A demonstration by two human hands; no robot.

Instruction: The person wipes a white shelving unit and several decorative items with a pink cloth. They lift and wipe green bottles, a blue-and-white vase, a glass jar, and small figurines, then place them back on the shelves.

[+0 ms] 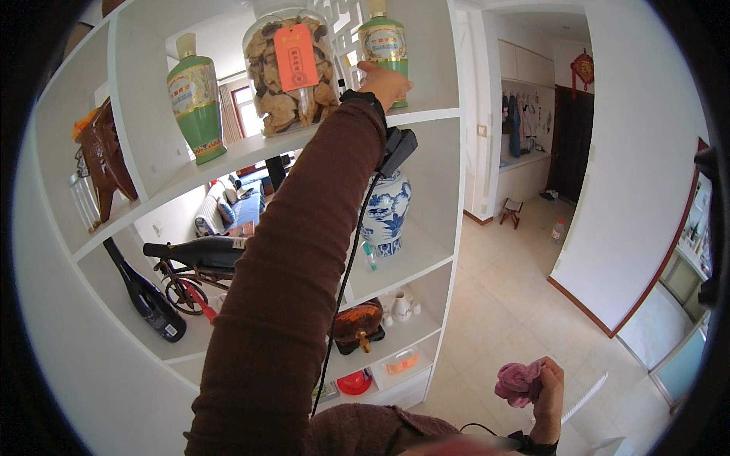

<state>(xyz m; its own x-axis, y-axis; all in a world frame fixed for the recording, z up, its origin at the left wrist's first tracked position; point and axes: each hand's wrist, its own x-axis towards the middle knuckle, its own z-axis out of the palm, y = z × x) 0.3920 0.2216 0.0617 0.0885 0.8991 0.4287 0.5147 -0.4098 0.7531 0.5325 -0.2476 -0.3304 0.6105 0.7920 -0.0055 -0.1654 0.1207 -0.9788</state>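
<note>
My left arm, in a brown sleeve, reaches up across the shelf unit. At its end my left hand [388, 82] is closed round the lower part of a green bottle [383, 42] with a pale label. The bottle stands upright by the right end of the upper shelf; some fingers are hidden behind it. Just left of it is a big glass jar [266, 68] of dried brown pieces with a red tag [295, 58]. A matching green bottle [196, 102] stands farther left. Low on the right, my right hand [550, 391] grips a bunched pink cloth [518, 382].
Below the upper shelf [426, 115] stand a blue-and-white vase [386, 213], a dark bottle [144, 292] and another bottle [198, 252] on a bicycle-shaped holder. An amber vessel [357, 323] sits lower. A small stool [512, 211] and a plastic bottle [557, 231] stand on the floor.
</note>
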